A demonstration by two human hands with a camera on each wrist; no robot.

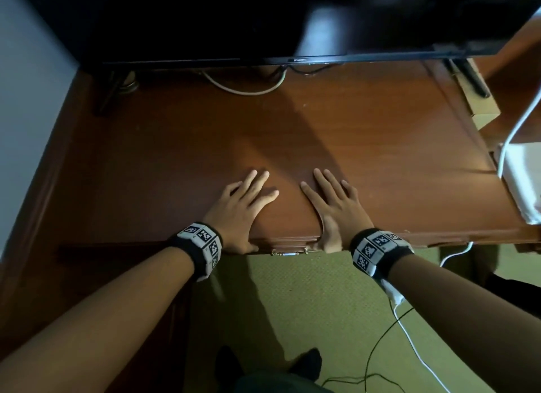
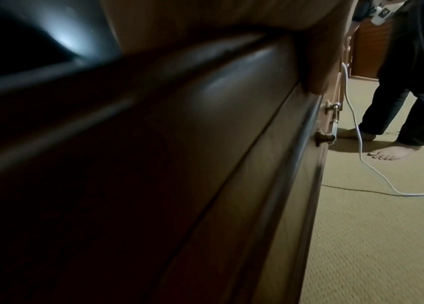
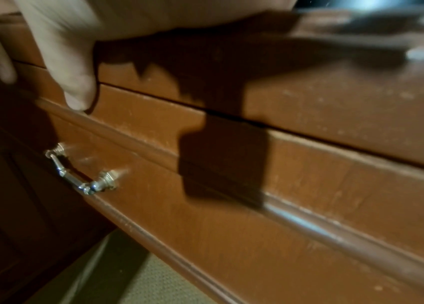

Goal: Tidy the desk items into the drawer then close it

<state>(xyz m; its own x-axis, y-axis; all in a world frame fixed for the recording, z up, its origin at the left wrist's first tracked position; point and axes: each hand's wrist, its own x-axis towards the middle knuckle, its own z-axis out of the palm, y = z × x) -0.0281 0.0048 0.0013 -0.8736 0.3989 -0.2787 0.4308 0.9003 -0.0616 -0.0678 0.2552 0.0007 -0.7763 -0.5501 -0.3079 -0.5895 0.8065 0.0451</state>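
Both my hands lie flat on the brown wooden desk top (image 1: 366, 135), near its front edge. The left hand (image 1: 247, 208) and the right hand (image 1: 332, 209) have straight, spread fingers and hold nothing. Each thumb hangs over the edge onto the drawer front (image 1: 288, 242), one on either side of the brass handle (image 1: 288, 252). In the right wrist view the thumb (image 3: 75, 82) touches the drawer front (image 3: 218, 195) above the handle (image 3: 83, 174); only a thin dark line shows between drawer and desk top. The left wrist view shows the handle (image 2: 332, 123) edge-on. No loose desk items are visible.
A black television (image 1: 263, 21) stands at the back of the desk, with cables (image 1: 243, 88) beneath it. A cardboard box (image 1: 480, 105) and a white cloth (image 1: 524, 182) sit at the right. White and black cables (image 1: 409, 343) trail over the green carpet by my feet.
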